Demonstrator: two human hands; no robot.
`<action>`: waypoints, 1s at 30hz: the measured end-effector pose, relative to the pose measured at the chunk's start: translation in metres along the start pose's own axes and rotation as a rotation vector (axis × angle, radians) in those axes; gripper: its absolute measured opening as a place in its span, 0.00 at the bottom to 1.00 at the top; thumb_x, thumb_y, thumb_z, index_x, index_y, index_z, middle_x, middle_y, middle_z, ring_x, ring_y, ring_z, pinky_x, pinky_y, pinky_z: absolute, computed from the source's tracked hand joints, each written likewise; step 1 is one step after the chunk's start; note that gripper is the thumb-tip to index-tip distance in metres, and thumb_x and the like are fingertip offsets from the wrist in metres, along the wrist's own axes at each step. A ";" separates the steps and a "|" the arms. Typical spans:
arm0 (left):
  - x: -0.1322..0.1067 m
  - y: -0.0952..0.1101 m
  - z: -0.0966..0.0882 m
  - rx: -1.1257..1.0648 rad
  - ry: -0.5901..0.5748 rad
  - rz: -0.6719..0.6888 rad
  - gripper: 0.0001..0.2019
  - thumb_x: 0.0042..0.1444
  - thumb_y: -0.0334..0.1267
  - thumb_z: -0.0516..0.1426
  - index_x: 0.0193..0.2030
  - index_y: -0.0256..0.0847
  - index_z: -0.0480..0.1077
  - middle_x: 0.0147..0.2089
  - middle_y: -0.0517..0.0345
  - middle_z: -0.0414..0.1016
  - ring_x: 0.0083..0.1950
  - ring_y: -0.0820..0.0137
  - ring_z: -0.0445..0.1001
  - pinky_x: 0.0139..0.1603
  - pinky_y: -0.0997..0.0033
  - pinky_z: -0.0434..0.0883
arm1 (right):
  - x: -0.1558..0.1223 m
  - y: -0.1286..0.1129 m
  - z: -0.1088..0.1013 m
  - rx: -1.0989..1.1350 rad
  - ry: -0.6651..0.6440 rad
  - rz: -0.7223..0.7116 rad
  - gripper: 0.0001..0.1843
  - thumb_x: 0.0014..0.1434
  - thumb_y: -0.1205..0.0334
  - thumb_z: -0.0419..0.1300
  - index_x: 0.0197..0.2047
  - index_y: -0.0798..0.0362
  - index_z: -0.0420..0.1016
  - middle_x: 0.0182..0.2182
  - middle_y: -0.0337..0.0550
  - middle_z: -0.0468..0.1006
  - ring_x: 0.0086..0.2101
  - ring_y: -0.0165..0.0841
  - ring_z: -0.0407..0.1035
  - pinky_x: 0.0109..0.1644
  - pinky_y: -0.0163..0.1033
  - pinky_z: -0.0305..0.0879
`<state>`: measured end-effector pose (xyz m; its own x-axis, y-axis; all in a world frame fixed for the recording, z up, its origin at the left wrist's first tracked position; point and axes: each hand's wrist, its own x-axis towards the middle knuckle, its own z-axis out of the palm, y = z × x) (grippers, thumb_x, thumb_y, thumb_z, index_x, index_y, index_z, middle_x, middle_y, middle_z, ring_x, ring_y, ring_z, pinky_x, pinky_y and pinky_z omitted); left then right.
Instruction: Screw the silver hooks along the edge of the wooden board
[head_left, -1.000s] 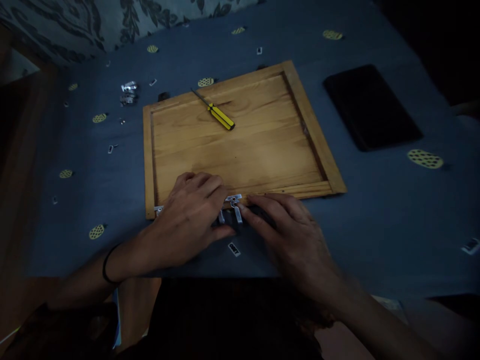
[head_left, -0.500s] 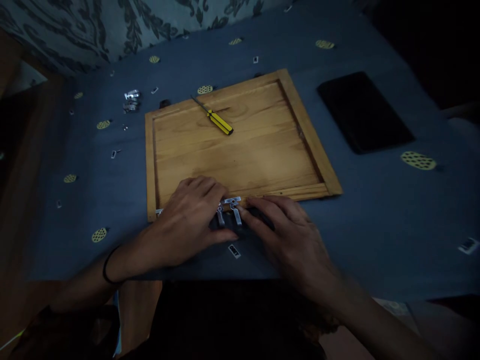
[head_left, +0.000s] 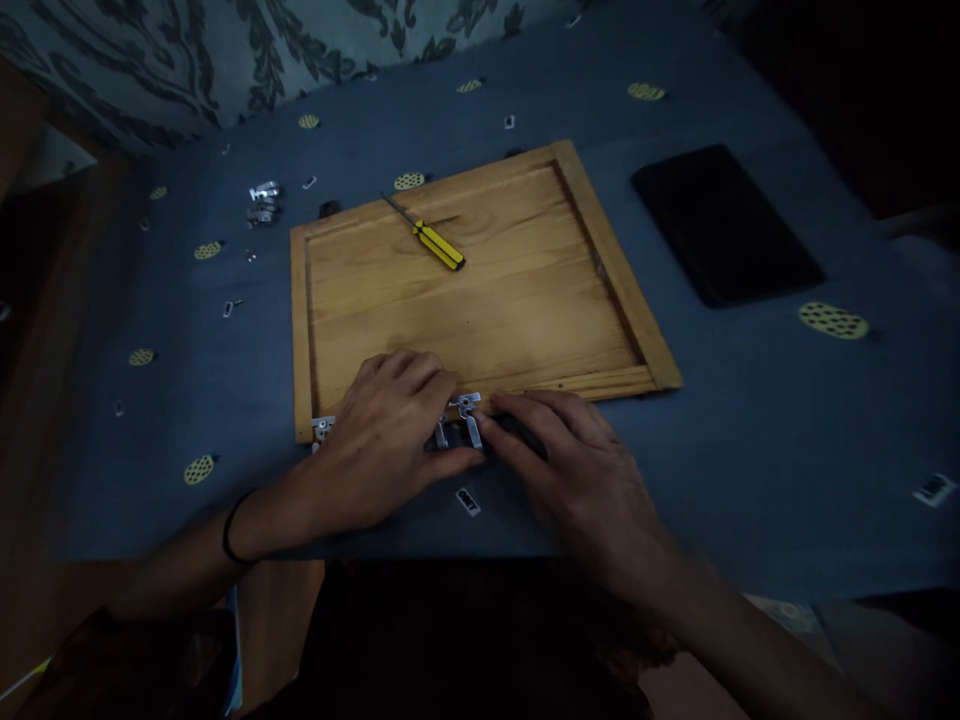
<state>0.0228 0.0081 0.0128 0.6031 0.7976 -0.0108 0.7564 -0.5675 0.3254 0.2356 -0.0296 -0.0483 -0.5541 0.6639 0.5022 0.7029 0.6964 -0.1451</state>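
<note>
A framed wooden panel (head_left: pixel 465 310) lies on the blue cloth. At its near edge sits a small metal hinge (head_left: pixel 467 403) with arms pointing toward me. My left hand (head_left: pixel 390 440) is closed around the hinge's left side, its thumb by the lower ends, hiding part of the metal. Fingers of my right hand (head_left: pixel 577 450) are bent at the hinge's right side and the panel edge, one tip against the metal arm. Something dark (head_left: pixel 525 435) shows between those fingers; its kind is unclear. Another metal hinge (head_left: pixel 323 428) peeks out left of my left hand, at the panel's corner.
A yellow and black screwdriver (head_left: pixel 439 245) lies on the panel. More metal hinges (head_left: pixel 264 203) and tiny shiny bits (head_left: pixel 250 256) rest at the left on the tablecloth (head_left: pixel 750 430). At the right lies a flat black tablet-like object (head_left: pixel 727 225). A patterned curtain (head_left: pixel 225 60) hangs behind.
My left hand has slid slightly to the right, its thumb now nearer the right hinge arm. More of the corner hinge shows. My right hand stays nearly still.
</note>
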 end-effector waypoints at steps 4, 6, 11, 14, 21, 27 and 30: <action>0.000 0.001 0.000 -0.007 0.018 0.014 0.17 0.58 0.44 0.70 0.45 0.34 0.75 0.47 0.50 0.79 0.51 0.53 0.76 0.51 0.51 0.72 | 0.001 -0.001 0.000 -0.002 0.000 -0.002 0.16 0.72 0.70 0.49 0.56 0.56 0.75 0.48 0.51 0.80 0.48 0.42 0.69 0.51 0.47 0.74; 0.000 0.001 0.000 -0.013 0.026 0.016 0.16 0.58 0.43 0.70 0.46 0.34 0.74 0.47 0.51 0.79 0.52 0.54 0.76 0.52 0.50 0.72 | 0.002 -0.001 0.000 -0.005 0.000 0.001 0.17 0.72 0.71 0.49 0.56 0.56 0.75 0.48 0.51 0.81 0.48 0.42 0.70 0.50 0.46 0.74; -0.001 0.002 0.000 -0.024 0.035 0.015 0.17 0.58 0.43 0.70 0.47 0.34 0.74 0.47 0.50 0.79 0.51 0.53 0.76 0.52 0.50 0.72 | 0.000 -0.001 0.001 0.004 0.011 0.017 0.17 0.70 0.73 0.51 0.56 0.55 0.76 0.48 0.50 0.82 0.48 0.41 0.72 0.50 0.48 0.76; -0.002 0.002 0.001 -0.018 0.047 0.007 0.17 0.57 0.42 0.70 0.47 0.34 0.74 0.47 0.49 0.79 0.52 0.53 0.76 0.52 0.49 0.72 | -0.002 0.000 0.000 0.080 0.019 0.043 0.17 0.70 0.73 0.52 0.58 0.55 0.75 0.50 0.49 0.82 0.49 0.40 0.73 0.52 0.48 0.77; -0.001 0.004 0.001 -0.020 0.035 -0.003 0.17 0.58 0.42 0.70 0.49 0.36 0.74 0.49 0.50 0.80 0.53 0.54 0.76 0.54 0.50 0.72 | -0.007 -0.001 -0.002 0.233 0.053 0.120 0.16 0.69 0.75 0.57 0.57 0.55 0.75 0.49 0.47 0.83 0.50 0.37 0.75 0.54 0.43 0.78; 0.000 0.003 0.001 -0.024 0.032 0.000 0.17 0.58 0.43 0.70 0.47 0.36 0.74 0.49 0.48 0.80 0.52 0.54 0.77 0.54 0.49 0.72 | -0.005 -0.001 -0.004 0.199 0.014 0.067 0.18 0.69 0.75 0.55 0.60 0.56 0.73 0.52 0.49 0.81 0.53 0.38 0.73 0.58 0.45 0.77; -0.001 0.003 0.001 -0.028 0.040 -0.001 0.16 0.58 0.43 0.69 0.47 0.36 0.74 0.49 0.48 0.80 0.52 0.54 0.77 0.54 0.48 0.72 | -0.004 -0.002 -0.004 0.160 0.010 0.073 0.18 0.70 0.75 0.54 0.59 0.54 0.74 0.51 0.47 0.81 0.53 0.37 0.73 0.57 0.43 0.77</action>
<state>0.0248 0.0056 0.0130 0.5910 0.8063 0.0267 0.7494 -0.5610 0.3518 0.2389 -0.0348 -0.0465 -0.4993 0.7122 0.4934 0.6606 0.6815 -0.3151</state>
